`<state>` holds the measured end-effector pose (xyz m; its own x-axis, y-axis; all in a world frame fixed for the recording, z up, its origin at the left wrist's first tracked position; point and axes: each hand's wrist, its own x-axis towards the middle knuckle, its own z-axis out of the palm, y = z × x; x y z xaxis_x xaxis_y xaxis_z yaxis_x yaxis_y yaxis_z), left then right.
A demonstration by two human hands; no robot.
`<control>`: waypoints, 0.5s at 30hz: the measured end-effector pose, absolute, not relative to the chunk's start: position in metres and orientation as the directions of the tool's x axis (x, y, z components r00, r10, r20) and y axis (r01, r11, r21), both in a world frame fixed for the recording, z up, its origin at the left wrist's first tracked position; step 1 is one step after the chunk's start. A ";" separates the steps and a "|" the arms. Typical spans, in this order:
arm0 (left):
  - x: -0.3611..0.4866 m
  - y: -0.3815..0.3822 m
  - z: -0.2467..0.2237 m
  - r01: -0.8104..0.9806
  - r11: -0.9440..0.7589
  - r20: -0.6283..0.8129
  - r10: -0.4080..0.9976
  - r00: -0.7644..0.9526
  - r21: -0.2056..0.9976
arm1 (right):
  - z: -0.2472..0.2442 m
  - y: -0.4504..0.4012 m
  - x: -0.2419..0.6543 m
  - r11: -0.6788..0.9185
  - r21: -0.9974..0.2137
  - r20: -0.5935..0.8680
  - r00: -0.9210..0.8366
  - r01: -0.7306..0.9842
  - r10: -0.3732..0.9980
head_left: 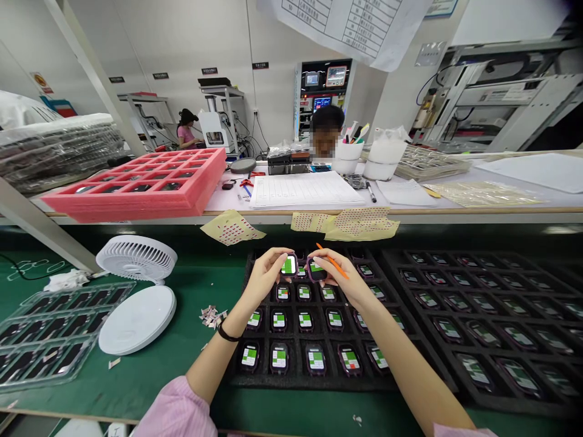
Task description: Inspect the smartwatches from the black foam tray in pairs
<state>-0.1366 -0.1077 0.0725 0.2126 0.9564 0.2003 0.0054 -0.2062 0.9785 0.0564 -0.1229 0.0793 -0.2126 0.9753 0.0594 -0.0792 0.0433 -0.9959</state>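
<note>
Head camera gives me both hands from above, raised over a black foam tray (pixel 239 377) with rows of square pockets. My left hand (pixel 266 280) has a small, rounded-square black device with a green-and-white screen (pixel 288 265), its grip closed on the device's edge. My right hand (pixel 340 284) has a matching rounded-square black device (pixel 317 271), its grip likewise closed, and a slim orange plastic stick (pixel 320 247) runs across those fingers, held along with it. The two devices sit just beside each other, level with the tray's top rows and above its pockets.

Below them, similar dark devices with green-and-white screens (pixel 279 358) fill the pockets I can see. A second black foam tray (pixel 455 388) lies to the right, also loaded. On the green-topped surface (pixel 136 388) to the left sit a clear plastic tray of dark items (pixel 45 343), a round white desk fan (pixel 136 258) and its flat white base (pixel 136 320). Yellow backing sheets with red dots (pixel 359 223) lie along the far edge of the green top. Beyond, a stacked pink foam tray (pixel 136 188) and a white printed form (pixel 305 190) rest on the raised white surface (pixel 455 182).
</note>
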 end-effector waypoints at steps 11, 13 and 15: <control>-0.134 -0.110 0.074 0.010 -0.194 0.187 0.957 0.224 0.981 | 0.072 -0.118 0.060 0.061 -0.996 0.079 -0.294 -0.068 0.953; -0.134 -0.109 0.072 0.008 -0.205 0.196 0.946 0.257 0.979 | 0.072 -0.118 0.060 0.060 -0.996 0.078 -0.290 -0.069 0.954; -0.136 -0.108 0.070 0.006 -0.216 0.204 0.933 0.297 0.976 | 0.073 -0.119 0.059 0.058 -0.996 0.076 -0.281 -0.070 0.957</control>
